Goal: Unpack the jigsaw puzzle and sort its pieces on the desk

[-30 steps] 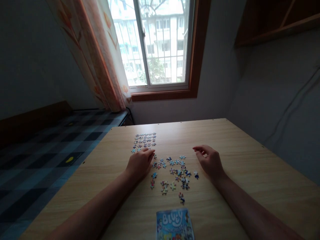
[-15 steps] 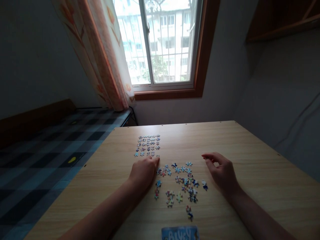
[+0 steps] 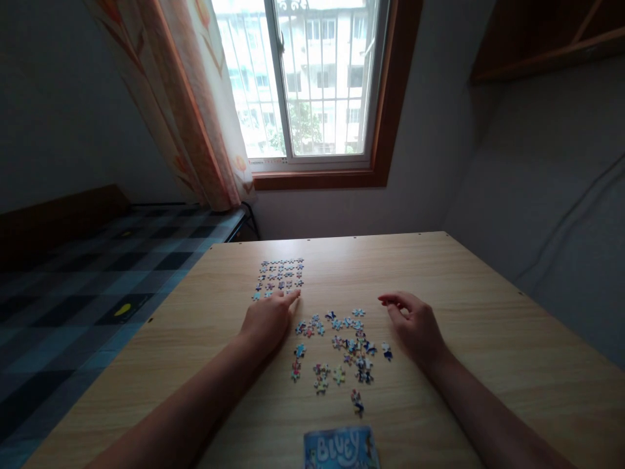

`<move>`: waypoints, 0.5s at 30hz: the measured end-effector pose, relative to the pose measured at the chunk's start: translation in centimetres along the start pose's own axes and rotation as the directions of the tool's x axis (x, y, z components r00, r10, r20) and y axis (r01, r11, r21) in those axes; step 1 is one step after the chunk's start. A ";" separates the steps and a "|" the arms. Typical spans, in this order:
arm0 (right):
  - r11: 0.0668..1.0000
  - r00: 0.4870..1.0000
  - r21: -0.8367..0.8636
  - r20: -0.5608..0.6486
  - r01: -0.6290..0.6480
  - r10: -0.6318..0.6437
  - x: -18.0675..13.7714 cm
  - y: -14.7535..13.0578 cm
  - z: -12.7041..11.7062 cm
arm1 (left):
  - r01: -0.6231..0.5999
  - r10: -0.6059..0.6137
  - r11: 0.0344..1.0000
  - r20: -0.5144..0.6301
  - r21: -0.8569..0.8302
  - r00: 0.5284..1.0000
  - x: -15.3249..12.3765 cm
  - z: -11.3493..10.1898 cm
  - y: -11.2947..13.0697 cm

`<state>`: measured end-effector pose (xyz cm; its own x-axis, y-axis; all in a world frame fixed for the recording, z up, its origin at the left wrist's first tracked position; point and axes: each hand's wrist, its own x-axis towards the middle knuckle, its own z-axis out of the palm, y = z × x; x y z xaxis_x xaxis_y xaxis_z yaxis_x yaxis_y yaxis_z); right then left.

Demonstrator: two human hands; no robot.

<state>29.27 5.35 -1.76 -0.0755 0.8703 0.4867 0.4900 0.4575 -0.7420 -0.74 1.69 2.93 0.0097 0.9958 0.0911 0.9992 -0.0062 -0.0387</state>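
Observation:
My left hand (image 3: 267, 320) rests on the table beside the front of a grid of jigsaw puzzle pieces (image 3: 280, 276). Its index finger is stretched out, the tip at the grid's front right corner, where it hides part of the front row. Farther right, my right hand (image 3: 415, 324) hovers low over the wood, with thumb and fingers curled together in a pinch. Whatever might be between those fingertips is too small to make out. Between the hands lie loose puzzle pieces (image 3: 359, 345) in a scattered cluster, some overlapping.
A blue puzzle box (image 3: 340, 448) marked "Bluey" lies at the near edge of view. The wooden table (image 3: 185, 345) reaches toward a window (image 3: 327, 85) with an orange curtain (image 3: 176, 98). A checked bed (image 3: 97, 273) stands left, and a wooden shelf (image 3: 551, 62) hangs upper right.
The view has shifted slightly, so everything sits a little farther left and higher, and more of the box shows. My left index finger has straightened toward the grid's front corner; the right hand stays pinched.

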 end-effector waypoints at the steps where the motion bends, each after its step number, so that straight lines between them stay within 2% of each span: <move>1: 1.000 1.000 -0.012 0.024 0.011 -0.010 0.0 0.0 0.0 | -0.005 0.006 1.000 -0.010 0.006 1.000 -0.1 0.0 0.0; 6: 0.993 0.986 -0.067 0.147 0.094 -0.084 0.2 -0.2 0.2 | -0.116 0.112 0.993 -0.096 -0.034 0.989 -0.6 0.4 0.4; 11: 0.982 0.951 -0.102 0.280 0.162 -0.128 0.1 0.0 0.4 | -0.298 0.253 0.924 -0.199 -0.241 0.947 -0.6 1.4 0.8; 15: 0.969 0.932 -0.150 0.336 0.197 -0.138 -0.1 0.3 0.6 | -0.379 0.328 0.859 -0.198 -0.344 0.924 -0.5 1.7 1.1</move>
<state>28.87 5.54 -2.30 -0.4299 0.8092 0.4006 0.5900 0.5876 -0.5538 0.24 1.37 1.14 0.3439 0.8997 0.2688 0.8679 -0.4139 0.2747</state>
